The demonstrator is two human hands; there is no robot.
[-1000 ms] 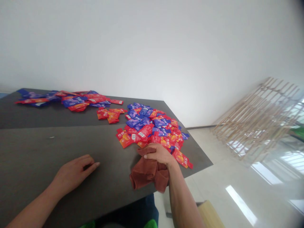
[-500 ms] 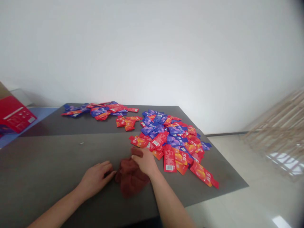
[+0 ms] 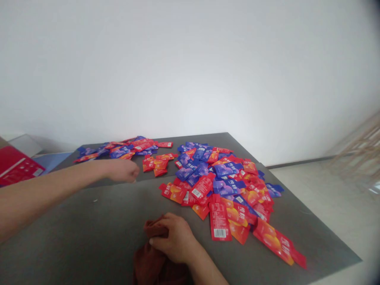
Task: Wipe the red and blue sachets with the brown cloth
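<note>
My right hand (image 3: pixel 176 239) grips a crumpled reddish-brown cloth (image 3: pixel 148 263) near the front of the dark table, thumb on one side and fingers folded over a bunched edge. Whether the cloth is a bag or a flat piece, I cannot tell. My left hand (image 3: pixel 123 171) is stretched forward above the table with its fingers curled in; nothing shows in it. Just right of it lies a small group of orange and red packets (image 3: pixel 157 163). Behind it is a heap of red and purple packets (image 3: pixel 142 144). A larger heap of similar packets (image 3: pixel 227 190) spreads beyond my right hand.
A red carton (image 3: pixel 18 166) stands at the left edge, near a blue surface (image 3: pixel 56 160). A white wall (image 3: pixel 190 71) rises behind the table (image 3: pixel 97 229). On the right are pale floor and a slatted wooden rack (image 3: pixel 359 148). One small white scrap (image 3: pixel 95 200) lies on the table.
My left hand has left the cloth's side and moved forward and up the view towards the packets. My right hand and the cloth now appear lower; the whole view has shifted somewhat.
</note>
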